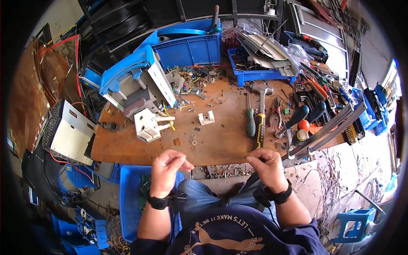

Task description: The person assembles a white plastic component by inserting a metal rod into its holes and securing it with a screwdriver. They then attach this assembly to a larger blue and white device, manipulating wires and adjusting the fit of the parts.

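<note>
Just off the near edge of the wooden workbench (pixel 225 146), my left hand (pixel 167 171) is raised with thumb and fingertips pinched together. Facing it across a gap, my right hand (pixel 270 169) is also closed in a pinch. Whatever either hand may hold is too small to make out. Beyond my left hand stands a cream plastic housing (pixel 147 127) with round holes, beside a yellow wire. A small white bracket (pixel 207 118) lies mid-bench, with small washers (pixel 194 143) nearer me. The green-handled screwdriver (pixel 250 121) and the hammer (pixel 260 123) lie beyond my right hand.
A blue and white frame (pixel 159 78) stands at the left, near scattered scrap. Blue bins (pixel 189 50) line the back. Pliers (pixel 277 114) and other hand tools crowd the right, beside curved metal strips (pixel 327 129). A blue crate (pixel 127 187) sits below the bench edge.
</note>
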The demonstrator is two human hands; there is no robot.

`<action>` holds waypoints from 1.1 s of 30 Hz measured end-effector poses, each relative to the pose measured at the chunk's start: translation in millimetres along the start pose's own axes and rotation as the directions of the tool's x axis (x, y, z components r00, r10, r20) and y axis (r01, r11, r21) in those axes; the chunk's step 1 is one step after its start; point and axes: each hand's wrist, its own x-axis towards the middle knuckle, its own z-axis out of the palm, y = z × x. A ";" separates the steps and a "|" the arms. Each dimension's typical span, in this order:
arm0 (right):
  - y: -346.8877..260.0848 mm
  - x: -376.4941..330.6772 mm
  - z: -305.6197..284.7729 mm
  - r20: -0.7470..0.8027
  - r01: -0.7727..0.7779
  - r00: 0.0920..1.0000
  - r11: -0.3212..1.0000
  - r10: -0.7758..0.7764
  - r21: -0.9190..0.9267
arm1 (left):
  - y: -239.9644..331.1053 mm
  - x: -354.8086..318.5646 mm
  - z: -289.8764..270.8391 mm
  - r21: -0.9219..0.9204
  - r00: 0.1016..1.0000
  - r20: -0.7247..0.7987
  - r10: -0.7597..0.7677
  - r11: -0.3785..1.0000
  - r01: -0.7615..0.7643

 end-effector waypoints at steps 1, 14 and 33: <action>0.5 -2.2 -6.5 0.070 -0.042 0.997 0.999 0.042 0.002 | 2.9 -1.9 -4.2 0.009 0.998 0.054 -0.017 1.000 0.016; 28.6 -40.0 -3.5 0.112 0.051 0.994 0.930 -0.011 -0.363 | -15.4 86.1 20.2 -0.079 0.977 -0.069 -0.202 0.977 0.197; 62.8 -41.0 -37.2 0.253 -0.111 0.957 0.984 0.144 -0.142 | -0.9 -69.4 -50.2 0.596 0.777 -0.554 0.300 0.794 0.118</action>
